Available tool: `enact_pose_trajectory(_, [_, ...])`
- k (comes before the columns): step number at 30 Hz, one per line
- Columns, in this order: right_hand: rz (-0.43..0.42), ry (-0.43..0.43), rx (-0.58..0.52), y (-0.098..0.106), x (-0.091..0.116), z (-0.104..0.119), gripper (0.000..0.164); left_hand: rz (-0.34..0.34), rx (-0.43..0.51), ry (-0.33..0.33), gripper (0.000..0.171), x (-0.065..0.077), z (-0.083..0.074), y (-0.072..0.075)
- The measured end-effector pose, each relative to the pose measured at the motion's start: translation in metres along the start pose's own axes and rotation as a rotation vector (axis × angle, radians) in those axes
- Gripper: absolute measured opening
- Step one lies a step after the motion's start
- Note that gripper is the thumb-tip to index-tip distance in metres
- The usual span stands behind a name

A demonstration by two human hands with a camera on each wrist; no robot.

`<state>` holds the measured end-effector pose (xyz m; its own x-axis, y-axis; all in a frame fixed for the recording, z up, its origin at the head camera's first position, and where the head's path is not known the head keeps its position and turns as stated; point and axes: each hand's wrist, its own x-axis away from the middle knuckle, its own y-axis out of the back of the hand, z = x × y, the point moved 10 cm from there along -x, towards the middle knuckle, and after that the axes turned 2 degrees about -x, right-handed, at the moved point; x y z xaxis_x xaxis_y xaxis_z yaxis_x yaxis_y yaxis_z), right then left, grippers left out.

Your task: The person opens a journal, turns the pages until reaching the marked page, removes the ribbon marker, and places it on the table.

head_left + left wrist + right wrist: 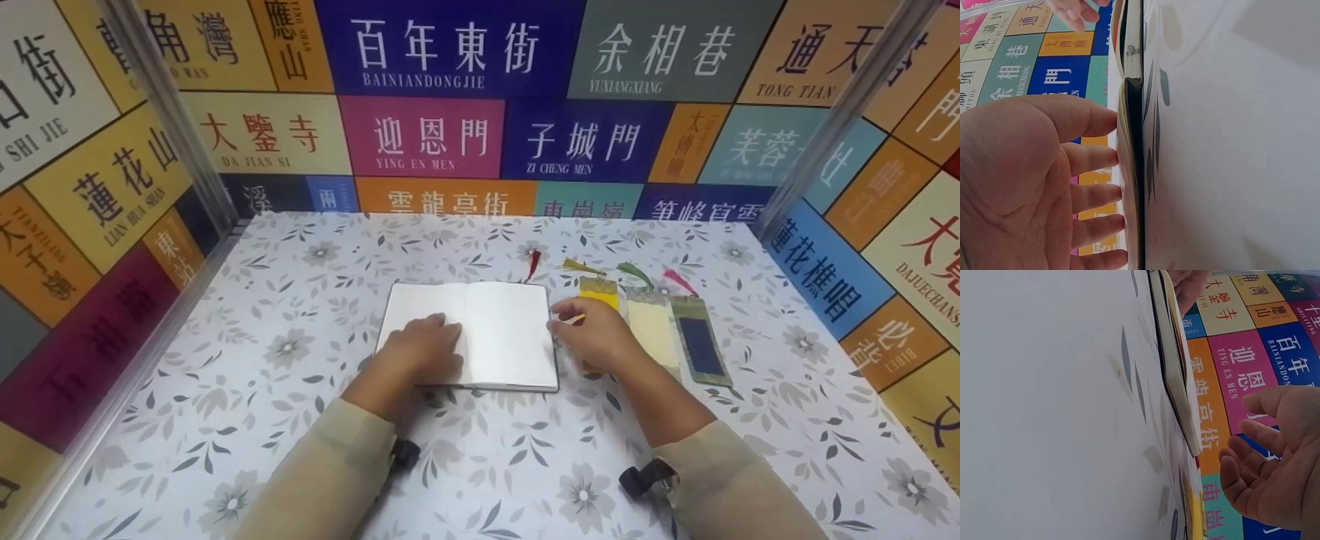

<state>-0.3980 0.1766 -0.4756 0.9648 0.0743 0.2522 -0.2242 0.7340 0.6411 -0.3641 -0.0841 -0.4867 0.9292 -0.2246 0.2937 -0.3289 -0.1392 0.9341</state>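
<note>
White-paged, the open notebook [510,337] lies under my left hand [427,346], fingers extended on its left page [424,301]; my right hand [598,331], empty and relaxed, hovers just beside it, seemingly over the yellow bookmark [600,292]; cream bookmark [654,328] and navy-panelled bookmark [701,347] lie farther right.

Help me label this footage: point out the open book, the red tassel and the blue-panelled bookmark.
Open book [510,330], head view, on its right page.
Red tassel [534,265], head view, on its strands.
Blue-panelled bookmark [700,345], head view, on its blue panel.
</note>
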Motion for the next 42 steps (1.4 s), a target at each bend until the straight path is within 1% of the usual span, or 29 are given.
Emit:
enact_pose_trajectory(3, [-0.003, 0.008, 0.002, -0.005, 0.0, 0.006, 0.045, -0.002, 0.0, 0.004, 0.066, 0.001, 0.0, 0.001])
enact_pose_trajectory(6, [-0.002, 0.049, 0.009, -0.01, 0.0, 0.011, 0.046, 0.001, 0.003, 0.01, 0.065, 0.002, 0.0, 0.002])
enact_pose_trajectory(9, [0.02, 0.09, 0.018, -0.017, 0.001, 0.013, 0.047, 0.001, -0.01, 0.008, 0.066, 0.002, -0.001, 0.003])
enact_pose_trajectory(11, [0.041, 0.148, 0.037, -0.022, 0.002, 0.015, 0.048, 0.003, -0.016, 0.005, 0.066, 0.001, -0.001, 0.002])
enact_pose_trajectory(16, [0.1, 0.347, 0.123, -0.033, 0.009, 0.025, 0.056, 0.012, -0.014, 0.011, 0.067, 0.0, 0.0, 0.0])
enact_pose_trajectory(18, [0.13, 0.4, 0.164, -0.037, 0.013, 0.028, 0.06, 0.009, -0.019, 0.011, 0.067, -0.001, 0.0, 0.0])
enact_pose_trajectory(20, [0.168, 0.423, 0.209, -0.042, 0.017, 0.029, 0.064, 0.003, -0.026, 0.008, 0.067, -0.001, 0.0, 0.0])
enact_pose_trajectory(24, [0.245, 0.437, 0.297, -0.052, 0.022, 0.027, 0.073, -0.002, -0.03, 0.003, 0.066, -0.001, 0.001, 0.0])
enact_pose_trajectory(27, [0.272, 0.432, 0.352, -0.057, 0.023, 0.024, 0.079, -0.006, -0.034, -0.004, 0.066, -0.001, 0.0, 0.0])
enact_pose_trajectory(29, [0.275, 0.426, 0.385, -0.059, 0.023, 0.022, 0.081, -0.011, -0.032, -0.006, 0.066, -0.001, -0.001, 0.0])
enact_pose_trajectory(35, [0.268, 0.4, 0.433, -0.058, 0.024, 0.018, 0.072, -0.009, 0.013, 0.006, 0.066, 0.001, -0.001, 0.0])
enact_pose_trajectory(40, [0.278, 0.394, 0.428, -0.056, 0.026, 0.019, 0.062, -0.002, 0.004, 0.005, 0.066, 0.002, -0.001, 0.001])
enact_pose_trajectory(42, [0.286, 0.405, 0.431, -0.055, 0.027, 0.02, 0.06, 0.0, 0.002, 0.004, 0.066, 0.003, -0.001, 0.002])
